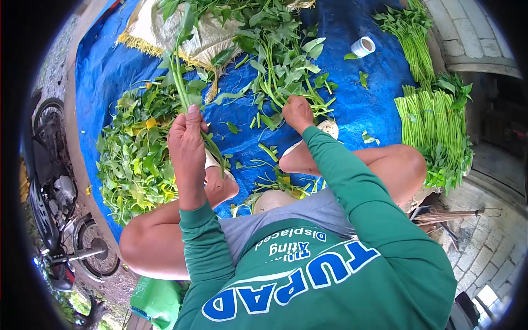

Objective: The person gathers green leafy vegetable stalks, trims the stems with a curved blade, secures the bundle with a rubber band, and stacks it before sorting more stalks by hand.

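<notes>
My left hand (187, 140) is closed around a few long water spinach stems (179, 77), its thumb pressed along them and the leafy ends pointing away from me. My right hand (298, 114) has its fingers curled at the cut ends of a loose pile of water spinach (269, 60), pinching a stem there. Beneath and beside my left hand spreads a heap of plucked leaves (135, 159), some yellowed. Short stem scraps lie between my hands and my feet.
A blue tarp (379, 71) covers the ground. Bundled stems (434, 121) are stacked at the right, with another bunch (410, 44) behind. A white cup-like roll (363, 47) lies near a woven sack (148, 27). A motorcycle (55, 192) and green container (157, 300) stand left.
</notes>
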Motion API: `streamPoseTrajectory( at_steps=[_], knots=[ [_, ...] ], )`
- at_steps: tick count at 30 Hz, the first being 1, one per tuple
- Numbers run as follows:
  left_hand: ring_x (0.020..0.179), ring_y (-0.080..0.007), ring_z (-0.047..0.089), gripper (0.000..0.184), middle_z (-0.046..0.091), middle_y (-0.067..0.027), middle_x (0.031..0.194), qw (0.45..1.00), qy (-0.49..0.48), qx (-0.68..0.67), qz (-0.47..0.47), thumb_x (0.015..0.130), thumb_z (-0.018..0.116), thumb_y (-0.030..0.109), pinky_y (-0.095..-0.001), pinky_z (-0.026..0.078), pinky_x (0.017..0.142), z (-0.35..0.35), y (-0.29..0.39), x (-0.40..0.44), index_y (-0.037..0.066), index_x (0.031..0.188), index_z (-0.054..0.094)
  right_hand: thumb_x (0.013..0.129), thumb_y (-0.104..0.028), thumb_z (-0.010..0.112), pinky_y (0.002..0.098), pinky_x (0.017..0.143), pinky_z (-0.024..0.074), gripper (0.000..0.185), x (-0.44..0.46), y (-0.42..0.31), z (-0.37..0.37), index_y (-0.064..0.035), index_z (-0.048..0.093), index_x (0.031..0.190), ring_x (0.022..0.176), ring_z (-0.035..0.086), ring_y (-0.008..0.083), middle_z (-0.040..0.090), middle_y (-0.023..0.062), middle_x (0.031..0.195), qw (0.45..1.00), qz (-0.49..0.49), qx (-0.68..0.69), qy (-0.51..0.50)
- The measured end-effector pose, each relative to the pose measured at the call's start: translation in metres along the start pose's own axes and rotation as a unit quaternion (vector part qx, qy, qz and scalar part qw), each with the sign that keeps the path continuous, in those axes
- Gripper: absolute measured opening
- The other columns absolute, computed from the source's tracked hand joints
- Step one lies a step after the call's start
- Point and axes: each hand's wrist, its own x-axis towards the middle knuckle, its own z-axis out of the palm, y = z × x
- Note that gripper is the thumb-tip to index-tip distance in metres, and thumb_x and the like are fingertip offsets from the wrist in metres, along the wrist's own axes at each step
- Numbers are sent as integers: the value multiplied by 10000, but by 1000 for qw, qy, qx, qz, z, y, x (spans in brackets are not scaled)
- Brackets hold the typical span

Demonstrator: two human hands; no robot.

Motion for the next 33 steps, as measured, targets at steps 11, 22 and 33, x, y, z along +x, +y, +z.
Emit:
streamPoseTrajectory(
  at_steps=[11,22,33],
  knots=[
    [701,-53,466,395,599,34,761,999,-21,-41,-17,1118,611,407,-240,364,628,19,7,4,80,907,679,929,-215,603,554,910,573,285,40,-5,-60,-53,778,1084,1007,712,495,750,277,1077,989,-85,-47,-114],
    [676,-45,463,403,603,39,762,998,-28,-54,33,1105,619,439,-238,355,609,12,10,-9,98,897,678,833,-174,721,379,763,546,264,107,0,-198,16,806,996,847,695,195,774,92,900,967,-71,99,-222],
    [647,-33,436,399,607,48,753,998,-24,-45,31,1091,633,448,-239,323,582,-5,-1,-18,116,874,675,1051,-179,668,261,739,547,218,24,-42,-306,-82,684,1245,872,666,75,733,-4,1061,843,41,477,-245]
  ],
)
